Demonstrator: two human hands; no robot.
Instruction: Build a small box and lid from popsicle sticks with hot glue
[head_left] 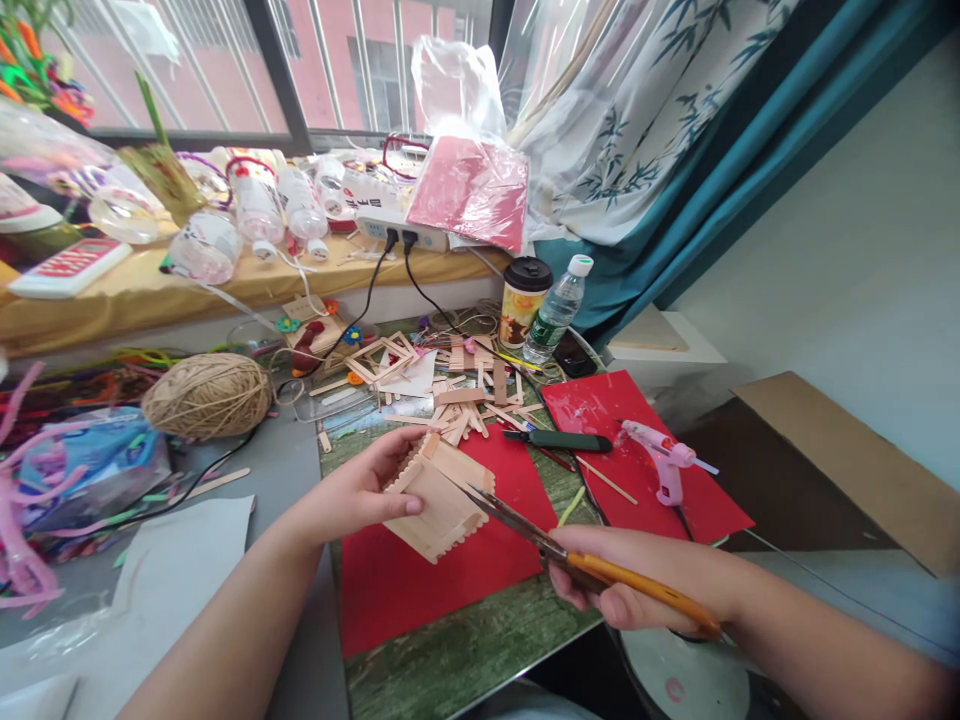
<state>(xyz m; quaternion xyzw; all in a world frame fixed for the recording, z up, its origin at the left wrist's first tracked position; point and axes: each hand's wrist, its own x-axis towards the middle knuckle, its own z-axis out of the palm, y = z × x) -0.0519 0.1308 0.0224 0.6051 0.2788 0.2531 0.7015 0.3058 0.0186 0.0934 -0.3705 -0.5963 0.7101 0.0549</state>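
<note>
My left hand (pixel 382 480) grips a small craft-stick piece (pixel 439 500), made of pale wooden sticks laid side by side with scalloped ends, above a red sheet (pixel 450 570). Its thumb lies on the front face and the fingers are behind. In my right hand (pixel 607 580) is a pair of scissors (pixel 517 520) with orange handles. Their dark pointed tips reach the right side of the wooden piece; whether the blades touch it I cannot tell. Just beyond both hands is a pile of loose craft sticks (pixel 465 410).
A pink glue gun (pixel 664 455) stands on a second red sheet (pixel 592 400), near a dark green utility knife (pixel 566 440). Behind are a water bottle (pixel 556 310) and a paper cup (pixel 523 300). A twine ball (pixel 210 395) sits left. Black cords run from a power strip (pixel 375 228).
</note>
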